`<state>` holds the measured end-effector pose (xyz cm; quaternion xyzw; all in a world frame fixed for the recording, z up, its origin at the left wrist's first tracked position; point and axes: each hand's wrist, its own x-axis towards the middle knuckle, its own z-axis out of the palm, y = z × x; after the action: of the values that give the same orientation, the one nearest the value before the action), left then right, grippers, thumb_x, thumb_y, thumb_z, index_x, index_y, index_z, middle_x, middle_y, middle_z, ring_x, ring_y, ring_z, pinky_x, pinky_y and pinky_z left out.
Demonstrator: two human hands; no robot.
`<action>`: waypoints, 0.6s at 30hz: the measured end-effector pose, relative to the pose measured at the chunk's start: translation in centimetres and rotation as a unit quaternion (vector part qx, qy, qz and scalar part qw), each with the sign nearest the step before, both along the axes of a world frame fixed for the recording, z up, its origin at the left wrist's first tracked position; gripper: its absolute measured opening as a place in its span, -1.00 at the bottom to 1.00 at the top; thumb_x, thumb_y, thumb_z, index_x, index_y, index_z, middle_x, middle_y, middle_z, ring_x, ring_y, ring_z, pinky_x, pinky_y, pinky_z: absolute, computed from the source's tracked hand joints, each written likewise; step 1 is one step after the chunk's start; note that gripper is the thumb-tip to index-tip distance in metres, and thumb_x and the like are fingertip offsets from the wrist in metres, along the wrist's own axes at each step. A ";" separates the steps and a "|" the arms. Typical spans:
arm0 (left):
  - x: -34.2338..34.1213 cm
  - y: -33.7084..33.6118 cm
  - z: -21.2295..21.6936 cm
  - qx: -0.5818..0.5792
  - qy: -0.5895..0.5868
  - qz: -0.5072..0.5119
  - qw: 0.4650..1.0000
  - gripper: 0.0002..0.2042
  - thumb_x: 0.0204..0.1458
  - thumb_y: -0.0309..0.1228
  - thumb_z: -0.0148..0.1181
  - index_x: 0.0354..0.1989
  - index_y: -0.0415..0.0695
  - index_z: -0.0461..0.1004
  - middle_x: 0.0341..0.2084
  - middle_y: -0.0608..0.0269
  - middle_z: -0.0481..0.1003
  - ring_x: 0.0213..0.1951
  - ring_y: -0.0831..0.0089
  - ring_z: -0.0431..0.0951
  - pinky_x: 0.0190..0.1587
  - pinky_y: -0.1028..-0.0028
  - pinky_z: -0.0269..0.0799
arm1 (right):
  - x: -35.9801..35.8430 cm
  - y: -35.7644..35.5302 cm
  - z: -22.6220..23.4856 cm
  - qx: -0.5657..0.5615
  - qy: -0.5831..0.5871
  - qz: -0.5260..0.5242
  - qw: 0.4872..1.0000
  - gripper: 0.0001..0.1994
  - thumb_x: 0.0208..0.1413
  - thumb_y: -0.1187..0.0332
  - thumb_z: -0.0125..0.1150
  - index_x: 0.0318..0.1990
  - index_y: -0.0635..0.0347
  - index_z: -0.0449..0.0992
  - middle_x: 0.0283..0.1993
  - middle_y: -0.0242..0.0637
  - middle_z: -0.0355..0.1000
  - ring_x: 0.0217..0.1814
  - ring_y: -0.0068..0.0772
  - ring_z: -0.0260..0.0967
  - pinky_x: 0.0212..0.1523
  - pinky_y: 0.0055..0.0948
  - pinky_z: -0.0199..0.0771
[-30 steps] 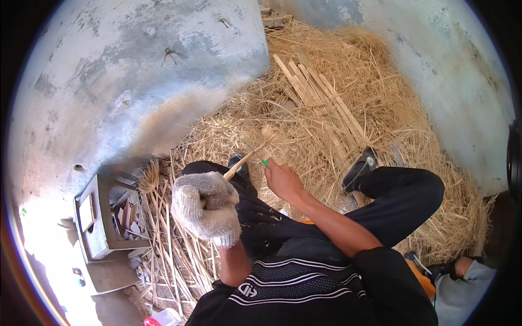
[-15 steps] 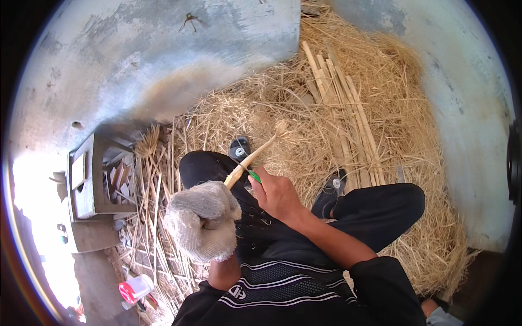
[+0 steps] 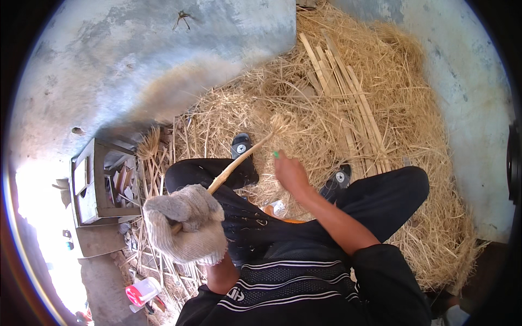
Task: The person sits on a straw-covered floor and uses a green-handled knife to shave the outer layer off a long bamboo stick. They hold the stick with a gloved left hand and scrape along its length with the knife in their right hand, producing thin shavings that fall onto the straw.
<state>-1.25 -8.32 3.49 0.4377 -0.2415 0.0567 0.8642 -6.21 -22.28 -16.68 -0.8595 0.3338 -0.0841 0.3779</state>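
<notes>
My left hand (image 3: 185,224), in a thick grey-white knit glove, is closed around the lower end of a pale bamboo stick (image 3: 235,164). The stick slants up and away to the right over my left knee and ends in a frayed tuft of curled shavings (image 3: 278,126). Just right of the stick, apart from it, my bare right hand (image 3: 292,175) is closed on a small knife; only a bit of its green handle (image 3: 276,155) shows, and the blade cannot be made out.
Several long bamboo strips (image 3: 353,103) lie on a heap of shavings (image 3: 402,130) ahead and right. More thin sticks (image 3: 155,217) lie at the left, beside a grey wooden cabinet (image 3: 89,187). A red-lidded clear jar (image 3: 142,292) is at lower left. Walls (image 3: 136,54) stand ahead and right.
My right hand with the knife has moved forward and right, away from the stick. My left hand has shifted left and slightly down with the stick. My knees have moved apart a little.
</notes>
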 end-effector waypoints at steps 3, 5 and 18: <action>-0.8 0.0 0.0 -0.012 0.006 0.026 1.000 -0.64 0.32 -0.24 -0.26 -0.59 -0.04 0.12 -0.88 0.41 0.00 -0.86 0.59 -0.07 -0.83 0.52 -0.01 | -0.4 -0.1 0.7 0.015 -0.029 0.064 0.997 -0.77 0.27 0.28 0.02 -0.11 0.29 0.40 -0.65 0.08 0.38 -0.58 0.13 0.43 -0.55 0.00 0.38; -1.5 0.4 -0.5 -0.008 0.011 0.032 0.999 -0.65 0.32 -0.24 -0.28 -0.57 -0.04 0.13 -0.88 0.41 0.00 -0.86 0.60 -0.08 -0.83 0.52 -0.01 | -0.9 2.2 5.9 0.013 -0.129 0.140 0.982 -0.74 0.28 0.26 0.00 -0.09 0.30 0.39 -0.65 0.08 0.39 -0.59 0.16 0.42 -0.56 0.00 0.38; -2.9 -0.8 0.2 -0.025 0.107 0.154 0.982 -0.64 0.32 -0.15 -0.21 -0.53 -0.02 0.19 -0.84 0.45 -0.04 -0.83 0.60 -0.05 -0.84 0.53 -0.03 | -1.0 4.0 7.4 -0.017 -0.239 0.199 0.950 -0.72 0.28 0.28 -0.01 -0.02 0.32 0.40 -0.65 0.03 0.41 -0.63 0.11 0.42 -0.60 -0.06 0.38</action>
<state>-4.18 -9.07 3.72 0.4510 -0.0757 0.1475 0.8770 -7.20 -18.26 -9.32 -0.8696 0.0545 -0.2156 0.4408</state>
